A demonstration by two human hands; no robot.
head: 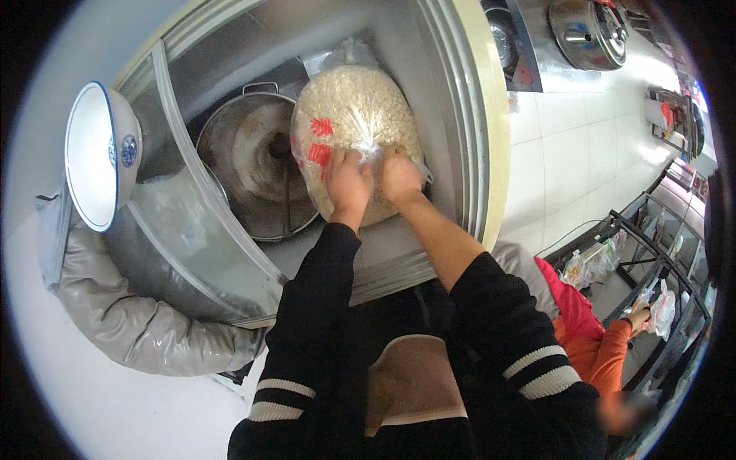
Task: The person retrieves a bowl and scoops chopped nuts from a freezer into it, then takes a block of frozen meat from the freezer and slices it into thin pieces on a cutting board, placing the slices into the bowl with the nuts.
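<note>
A large clear plastic bag of pale flakes point(368, 98) with red printed characters stands inside a chest-like container with sliding glass doors. Its gathered plastic neck points up between my hands. My left hand point(349, 179) grips the plastic on the left side of the neck. On the right side, my right hand point(401, 175) is closed on the plastic too. The fingertips are partly hidden in the folds. Left of the bag, a big round metal pot point(253, 155) with a loop handle lies in the same container, partly under the glass door.
A white and blue bowl point(123, 155) rests at the container's left rim point(167, 109). A fat silvery duct point(149, 328) curves at lower left. A lidded steel pot point(586, 34) is at upper right. At right, a person in an orange sleeve point(610, 351) holds a plastic bag beside a black rack point(655, 247).
</note>
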